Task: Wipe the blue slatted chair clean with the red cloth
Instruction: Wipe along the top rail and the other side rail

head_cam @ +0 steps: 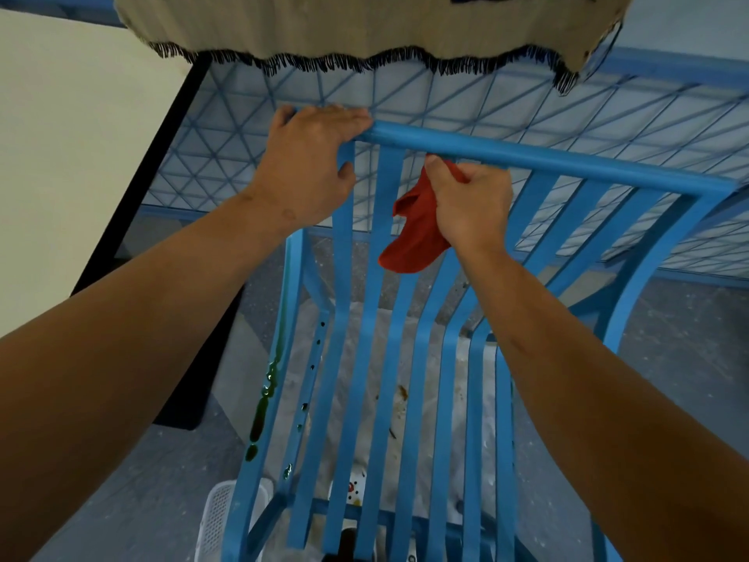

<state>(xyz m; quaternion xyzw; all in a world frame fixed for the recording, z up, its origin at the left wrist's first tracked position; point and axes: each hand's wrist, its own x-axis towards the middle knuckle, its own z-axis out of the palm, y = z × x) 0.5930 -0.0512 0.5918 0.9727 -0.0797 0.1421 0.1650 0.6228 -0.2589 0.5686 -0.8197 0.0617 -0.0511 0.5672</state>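
Crowding chair [389, 358]: wire grid [446, 99], fringed cloth [364, 30], perhaps basket [221, 517].

Blue wire-mesh bed frame [506, 111], fringed beige mat [364, 30], speckled grey floor [668, 338]

Two hands: left hand [308, 164], right hand [470, 200]. One red cloth [413, 233]. One blue slatted chair [389, 358]. One white perforated basket [219, 517], near left. One fringed beige fabric [364, 30], far.

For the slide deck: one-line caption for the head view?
Left hand steadies the blue slatted chair by its top rail while right hand grips the red cloth.
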